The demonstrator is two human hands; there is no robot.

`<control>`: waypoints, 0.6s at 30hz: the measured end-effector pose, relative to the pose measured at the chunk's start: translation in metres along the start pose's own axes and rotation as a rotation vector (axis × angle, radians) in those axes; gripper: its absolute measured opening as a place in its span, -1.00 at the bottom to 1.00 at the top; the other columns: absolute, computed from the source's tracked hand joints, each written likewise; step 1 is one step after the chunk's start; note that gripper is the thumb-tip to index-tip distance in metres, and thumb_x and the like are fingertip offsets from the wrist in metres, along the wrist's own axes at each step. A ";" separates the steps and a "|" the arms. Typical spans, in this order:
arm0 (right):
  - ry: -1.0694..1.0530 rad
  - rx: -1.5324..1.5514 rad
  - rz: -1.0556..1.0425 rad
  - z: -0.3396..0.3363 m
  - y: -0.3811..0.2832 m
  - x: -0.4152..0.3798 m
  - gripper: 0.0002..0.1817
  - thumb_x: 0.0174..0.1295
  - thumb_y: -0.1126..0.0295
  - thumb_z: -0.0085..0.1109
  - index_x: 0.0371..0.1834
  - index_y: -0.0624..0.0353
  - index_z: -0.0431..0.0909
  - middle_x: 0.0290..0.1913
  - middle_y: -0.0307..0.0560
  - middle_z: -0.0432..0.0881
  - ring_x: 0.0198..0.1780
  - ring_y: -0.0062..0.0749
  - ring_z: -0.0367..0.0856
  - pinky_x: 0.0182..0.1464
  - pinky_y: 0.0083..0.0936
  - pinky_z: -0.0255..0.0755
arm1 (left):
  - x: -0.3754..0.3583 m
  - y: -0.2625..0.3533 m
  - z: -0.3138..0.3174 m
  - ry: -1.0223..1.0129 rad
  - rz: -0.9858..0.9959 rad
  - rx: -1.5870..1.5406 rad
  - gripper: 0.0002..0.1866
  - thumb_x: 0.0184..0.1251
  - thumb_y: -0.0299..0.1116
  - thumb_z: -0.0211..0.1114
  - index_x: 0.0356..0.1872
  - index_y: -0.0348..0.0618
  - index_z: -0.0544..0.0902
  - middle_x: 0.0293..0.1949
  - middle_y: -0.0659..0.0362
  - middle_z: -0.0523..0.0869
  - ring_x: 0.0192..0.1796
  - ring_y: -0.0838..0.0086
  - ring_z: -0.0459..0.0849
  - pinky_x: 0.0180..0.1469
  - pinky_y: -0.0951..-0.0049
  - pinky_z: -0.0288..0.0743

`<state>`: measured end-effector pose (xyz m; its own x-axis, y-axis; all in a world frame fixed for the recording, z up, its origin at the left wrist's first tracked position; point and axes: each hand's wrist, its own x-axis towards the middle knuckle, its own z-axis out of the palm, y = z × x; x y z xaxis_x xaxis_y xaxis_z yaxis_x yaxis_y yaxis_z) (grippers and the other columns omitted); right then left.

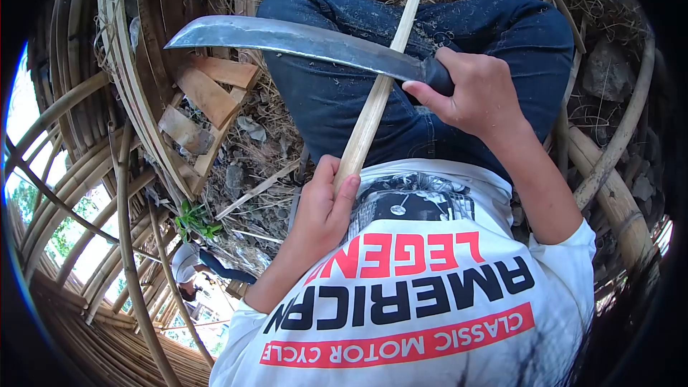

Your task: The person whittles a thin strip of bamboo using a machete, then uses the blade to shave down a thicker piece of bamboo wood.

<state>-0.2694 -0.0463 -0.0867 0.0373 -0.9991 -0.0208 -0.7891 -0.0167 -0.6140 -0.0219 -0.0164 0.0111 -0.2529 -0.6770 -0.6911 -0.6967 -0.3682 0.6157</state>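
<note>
My right hand (479, 93) is closed around the dark handle (438, 76) of a machete. The machete's long, curved blade (287, 37) reaches left across my lap and lies over a pale strip of split bamboo (373, 111). Closed on the strip's lower, wider end, my left hand (326, 201) rests near my waist, thumb on top. From there the strip slants up and to the right, passes under the blade near the handle, and runs out of view at the top. Fine shavings speckle my jeans (494, 25).
Flat wood pieces (208, 93) lie on the ground to the left, beside long bamboo strips (132, 79). Curved bamboo poles (125, 208) frame the left side. Another person (193, 265) is visible beyond them. Thick bamboo (609, 197) and a stone (608, 72) lie to the right.
</note>
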 end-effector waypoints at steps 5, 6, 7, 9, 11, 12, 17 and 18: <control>-0.018 0.142 -0.060 -0.009 -0.003 0.002 -0.36 0.13 -0.26 0.27 -0.62 0.18 0.51 -0.71 -0.01 0.54 -0.65 -0.11 0.60 -0.55 -0.35 0.48 | 0.003 -0.023 0.004 -0.123 -0.060 -0.404 -0.75 0.63 -0.23 -0.07 -0.25 -0.17 0.38 -0.56 0.36 0.31 -0.56 0.74 0.21 -0.50 0.68 0.07; -0.020 0.143 -0.056 -0.009 -0.005 -0.001 -0.36 0.13 -0.26 0.27 -0.62 0.18 0.51 -0.71 -0.01 0.54 -0.65 -0.11 0.60 -0.55 -0.35 0.48 | 0.003 -0.023 0.006 -0.155 -0.061 -0.513 -0.74 0.63 -0.21 -0.09 -0.25 -0.16 0.37 -0.56 0.38 0.29 -0.57 0.75 0.18 -0.51 0.68 0.02; -0.055 0.208 -0.025 -0.009 -0.008 -0.003 -0.37 0.14 -0.25 0.27 -0.61 0.18 0.52 -0.70 0.00 0.54 -0.63 -0.10 0.62 -0.54 -0.35 0.48 | 0.004 -0.023 0.008 -0.188 -0.060 -0.622 -0.72 0.64 -0.19 -0.11 -0.26 -0.14 0.36 -0.57 0.39 0.28 -0.58 0.75 0.14 -0.53 0.68 -0.02; -0.092 0.271 0.004 -0.010 -0.011 -0.009 -0.37 0.15 -0.25 0.26 -0.60 0.19 0.53 -0.70 0.00 0.55 -0.61 -0.09 0.63 -0.52 -0.35 0.49 | 0.005 -0.028 0.009 -0.177 -0.042 -0.581 -0.73 0.64 -0.20 -0.10 -0.25 -0.14 0.36 -0.57 0.41 0.28 -0.58 0.76 0.15 -0.53 0.68 -0.02; -0.161 0.226 0.132 -0.010 -0.015 -0.015 -0.36 0.14 -0.25 0.27 -0.58 0.21 0.54 -0.67 0.02 0.57 -0.58 -0.08 0.65 -0.50 -0.35 0.51 | 0.005 -0.029 0.009 -0.159 -0.025 -0.535 -0.75 0.64 -0.21 -0.08 -0.24 -0.14 0.37 -0.58 0.42 0.27 -0.57 0.77 0.16 -0.53 0.69 -0.01; -0.163 0.230 0.132 -0.010 -0.014 -0.015 -0.36 0.14 -0.25 0.27 -0.58 0.21 0.54 -0.67 0.02 0.57 -0.58 -0.08 0.65 -0.50 -0.35 0.51 | 0.005 -0.026 0.009 -0.121 -0.062 -0.410 -0.75 0.62 -0.23 -0.04 -0.25 -0.18 0.39 -0.58 0.39 0.33 -0.54 0.75 0.22 -0.49 0.65 0.08; -0.077 0.015 0.099 -0.011 0.011 -0.014 -0.34 0.15 -0.28 0.23 -0.57 0.23 0.57 -0.70 0.02 0.56 -0.60 -0.07 0.63 -0.49 -0.31 0.51 | 0.004 -0.019 0.011 -0.073 -0.068 -0.235 -0.74 0.60 -0.24 0.02 -0.26 -0.22 0.42 -0.58 0.31 0.40 -0.48 0.71 0.29 -0.44 0.56 0.20; -0.077 0.010 0.097 -0.012 0.018 -0.012 -0.34 0.15 -0.28 0.23 -0.57 0.23 0.57 -0.70 0.02 0.56 -0.60 -0.07 0.63 -0.49 -0.31 0.51 | 0.004 -0.019 0.011 -0.067 -0.055 -0.208 -0.73 0.60 -0.23 0.02 -0.27 -0.22 0.41 -0.58 0.31 0.40 -0.48 0.70 0.28 -0.44 0.55 0.21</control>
<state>-0.2911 -0.0352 -0.0876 0.0089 -0.9900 -0.1409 -0.7854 0.0803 -0.6137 -0.0168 -0.0053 -0.0074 -0.2673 -0.6115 -0.7448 -0.5587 -0.5314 0.6368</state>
